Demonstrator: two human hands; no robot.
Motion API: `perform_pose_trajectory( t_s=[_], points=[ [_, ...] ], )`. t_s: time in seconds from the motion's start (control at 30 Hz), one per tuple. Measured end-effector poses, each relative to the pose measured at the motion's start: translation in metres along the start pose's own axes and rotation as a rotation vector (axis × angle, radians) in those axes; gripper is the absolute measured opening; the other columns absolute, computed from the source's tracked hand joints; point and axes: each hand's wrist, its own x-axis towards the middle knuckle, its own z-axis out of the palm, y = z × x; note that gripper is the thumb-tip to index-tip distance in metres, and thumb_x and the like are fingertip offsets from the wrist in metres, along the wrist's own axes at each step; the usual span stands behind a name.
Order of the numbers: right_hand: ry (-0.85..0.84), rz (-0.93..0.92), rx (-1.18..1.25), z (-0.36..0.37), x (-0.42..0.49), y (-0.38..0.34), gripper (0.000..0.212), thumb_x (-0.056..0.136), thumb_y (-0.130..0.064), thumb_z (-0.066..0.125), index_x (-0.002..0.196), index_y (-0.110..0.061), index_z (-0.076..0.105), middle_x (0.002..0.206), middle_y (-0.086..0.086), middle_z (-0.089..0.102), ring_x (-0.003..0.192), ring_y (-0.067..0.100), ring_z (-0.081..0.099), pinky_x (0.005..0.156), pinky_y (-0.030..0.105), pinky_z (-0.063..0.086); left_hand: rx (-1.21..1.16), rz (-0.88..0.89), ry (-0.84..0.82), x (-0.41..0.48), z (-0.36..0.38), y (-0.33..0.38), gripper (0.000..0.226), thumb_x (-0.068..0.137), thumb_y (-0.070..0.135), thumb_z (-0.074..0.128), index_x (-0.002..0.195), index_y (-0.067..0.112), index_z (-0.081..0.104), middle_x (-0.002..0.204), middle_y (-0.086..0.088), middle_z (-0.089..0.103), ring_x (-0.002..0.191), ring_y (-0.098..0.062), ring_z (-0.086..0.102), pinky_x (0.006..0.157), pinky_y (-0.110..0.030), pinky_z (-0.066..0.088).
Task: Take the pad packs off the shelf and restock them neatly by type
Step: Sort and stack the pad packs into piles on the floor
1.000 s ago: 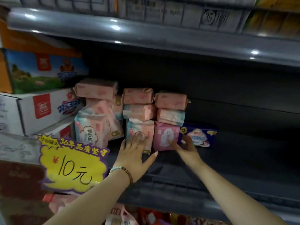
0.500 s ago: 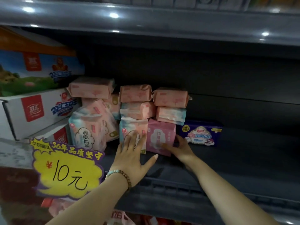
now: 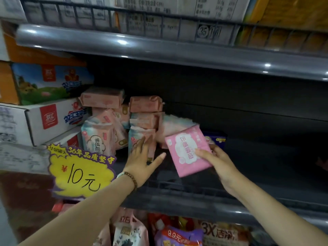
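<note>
Head view: the pad packs sit bunched toward the left end of the shelf, beside the stacked cartons.

The left hand lies flat, fingers straight, against the face of the standing pale pack at the foot of the middle column. This looks meant to brace the column so it does not topple while its neighbour comes away. The right hand pinches the bright pink pack by its right edge, thumb on the printed face. It holds the pack tilted and lifted forward over the shelf's front edge, clear of the others, likely because this pack differs in type from the pale ones.

Counted:
- One bright pink pack, in the right hand.
- Three packs in the middle column, two lying flat on the standing one.
- At least four in the left group. Overlap hides the exact number.
- One purple pack behind the pink pack, toward the shelf's right.
- A pale blur between the column and the pink pack, one pack or more. I cannot tell which.
- Three cartons show.
- One yellow price sign hangs at the front edge.
</note>
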Motion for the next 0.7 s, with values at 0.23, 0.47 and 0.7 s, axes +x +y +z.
perform_pose_trajectory(
  t_s=[0.23, 0.47, 0.7],
  points=[
    [-0.295, 0.159, -0.067, 0.035, -0.051, -0.019, 0.060, 0.056, -0.041, 0.076, 0.111, -0.021, 0.061, 0.106, 0.006, 0.071, 0.100, 0.021, 0.068, 0.088, 0.034, 0.055, -0.633, -0.029, -0.128, -0.060, -0.052, 0.036, 0.053, 0.077, 0.053, 0.069, 0.118, 0.022, 0.059, 0.110, 0.007, 0.066, 0.091, 0.004, 0.063, 0.080, -0.014, 0.050],
    [-0.391, 0.203, 0.072, 0.118, -0.086, -0.007, 0.057, 0.068, -0.035, 0.071, 0.120, -0.016, 0.059, 0.100, 0.005, 0.070, 0.086, 0.014, 0.066, 0.064, 0.022, 0.053, -0.735, -0.233, -0.059, -0.125, -0.110, -0.018, 0.036, 0.076, 0.033, 0.075, 0.107, 0.018, 0.064, 0.097, 0.003, 0.071, 0.078, -0.004, 0.067, 0.063, -0.019, 0.052],
    [-0.504, 0.423, 0.161, 0.210, -0.126, 0.061, 0.061, 0.061, -0.035, 0.072, 0.118, -0.016, 0.057, 0.099, 0.005, 0.068, 0.092, 0.020, 0.062, 0.089, 0.039, 0.050, -0.711, -0.429, -0.033, -0.203, -0.124, -0.110, 0.035, 0.078, 0.030, 0.074, 0.110, 0.021, 0.062, 0.100, 0.001, 0.070, 0.078, -0.004, 0.067, 0.066, -0.020, 0.054]
  ],
)
